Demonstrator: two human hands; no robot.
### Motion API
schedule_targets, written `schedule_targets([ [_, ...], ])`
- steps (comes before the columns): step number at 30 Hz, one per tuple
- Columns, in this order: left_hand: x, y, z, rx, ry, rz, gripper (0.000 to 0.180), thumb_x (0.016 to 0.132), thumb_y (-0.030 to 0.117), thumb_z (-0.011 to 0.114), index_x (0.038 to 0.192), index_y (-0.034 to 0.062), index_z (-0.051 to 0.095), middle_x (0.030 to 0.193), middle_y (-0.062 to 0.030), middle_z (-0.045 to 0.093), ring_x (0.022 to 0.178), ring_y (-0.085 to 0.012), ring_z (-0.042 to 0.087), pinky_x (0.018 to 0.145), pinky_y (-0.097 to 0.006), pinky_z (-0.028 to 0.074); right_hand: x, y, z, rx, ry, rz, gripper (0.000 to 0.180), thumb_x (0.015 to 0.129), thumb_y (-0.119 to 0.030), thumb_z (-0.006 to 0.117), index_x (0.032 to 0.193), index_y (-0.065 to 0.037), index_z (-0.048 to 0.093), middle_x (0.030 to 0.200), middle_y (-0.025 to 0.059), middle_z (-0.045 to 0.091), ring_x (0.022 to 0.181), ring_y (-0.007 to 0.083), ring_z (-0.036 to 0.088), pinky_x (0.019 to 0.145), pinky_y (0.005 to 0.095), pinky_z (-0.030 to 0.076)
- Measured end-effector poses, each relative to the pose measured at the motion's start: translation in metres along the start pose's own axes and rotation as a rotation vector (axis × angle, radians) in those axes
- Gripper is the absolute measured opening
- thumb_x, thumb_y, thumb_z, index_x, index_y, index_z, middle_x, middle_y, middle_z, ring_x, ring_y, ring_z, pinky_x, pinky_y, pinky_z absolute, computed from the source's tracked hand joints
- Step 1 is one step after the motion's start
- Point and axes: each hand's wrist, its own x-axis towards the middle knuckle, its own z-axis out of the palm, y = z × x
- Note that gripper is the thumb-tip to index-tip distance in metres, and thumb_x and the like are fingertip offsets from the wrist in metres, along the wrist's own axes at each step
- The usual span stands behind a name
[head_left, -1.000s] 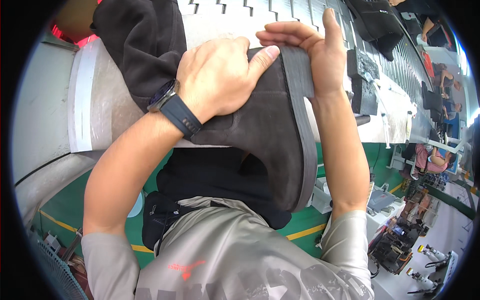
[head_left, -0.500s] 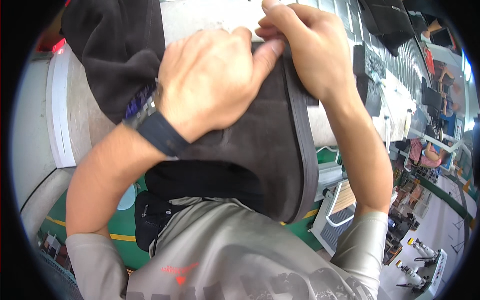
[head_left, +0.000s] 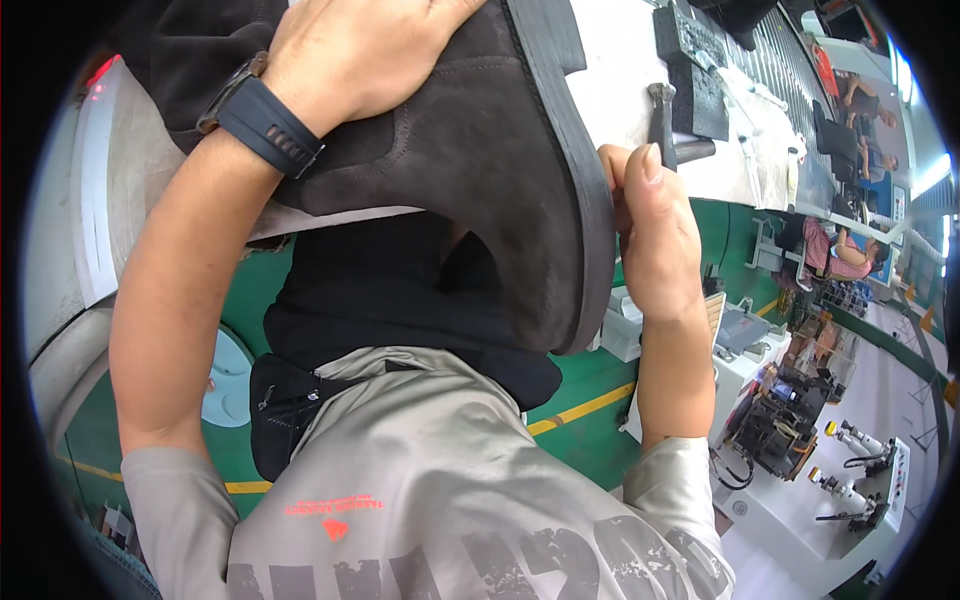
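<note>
A dark brown suede boot [head_left: 465,150] lies on its side across the bench edge, its thick dark sole [head_left: 578,190] facing right and one rounded end hanging over my lap. My left hand [head_left: 365,55] presses on the upper, gripping it; the fingertips run out past the top of the picture. Beside the sole edge, my right hand [head_left: 652,225] is closed, thumb up, its bent forefinger against or very near the sole. What those fingers pinch, if anything, is hidden. Soft dark suede [head_left: 190,60] spreads under and beyond my left wrist.
On the pale bench [head_left: 610,90], a dark hammer-like tool [head_left: 661,118] lies by black blocks [head_left: 697,75]. Ridged metal [head_left: 785,75] lies farther right. A light blue round stool or basin [head_left: 228,380] stands low at left. Other people [head_left: 848,255] sit beyond, at right.
The boot has shifted up and left in the picture. My left hand has moved up along with it. My right hand has come down from the top end to the middle of the sole edge.
</note>
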Motion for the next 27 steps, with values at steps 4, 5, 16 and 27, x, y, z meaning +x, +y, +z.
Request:
schedule_targets([
  [4,0.000,0.002,0.002,0.005,0.014,0.044,0.058,0.109,0.047,0.049,0.087,-0.0029,0.070,0.091,-0.0313,0.070,0.090,-0.0508,0.068,0.082,-0.057,0.052,0.003,0.011,0.004,-0.026,-0.021,-0.108,0.054,0.110,-0.039,0.061,0.070,-0.004,0.049,0.063,-0.0042,0.041,0.062,0.0086,0.034,0.053,0.0310,0.033],
  [5,0.001,0.004,0.002,0.014,0.005,0.068,0.057,0.109,0.046,0.049,0.090,-0.0031,0.070,0.092,-0.0306,0.071,0.090,-0.0507,0.068,0.081,-0.057,0.052,0.007,0.006,0.000,-0.026,-0.018,-0.109,0.054,0.110,-0.039,0.061,0.070,-0.004,0.049,0.063,-0.0042,0.041,0.062,0.0086,0.034,0.053,0.0310,0.033],
  [16,-0.091,0.033,-0.014,-0.078,-0.059,0.682,0.115,0.086,0.079,0.067,0.152,-0.0125,0.043,0.162,-0.0375,0.037,0.153,-0.0504,0.037,0.122,-0.066,0.028,-0.043,0.021,-0.003,0.006,-0.122,-0.165,0.063,0.110,-0.054,0.054,0.084,0.002,0.065,0.065,-0.0046,0.049,0.065,0.0058,0.040,0.055,0.0269,0.036],
  [27,-0.103,0.019,0.034,0.140,0.152,0.717,0.124,0.080,0.083,0.062,0.158,-0.0094,0.035,0.164,-0.0383,0.034,0.154,-0.0523,0.035,0.122,-0.068,0.023,-0.037,0.044,0.014,0.075,-0.082,-0.316,0.061,0.112,-0.051,0.050,0.097,0.004,0.069,0.065,-0.0015,0.055,0.063,0.0071,0.046,0.055,0.0275,0.038],
])
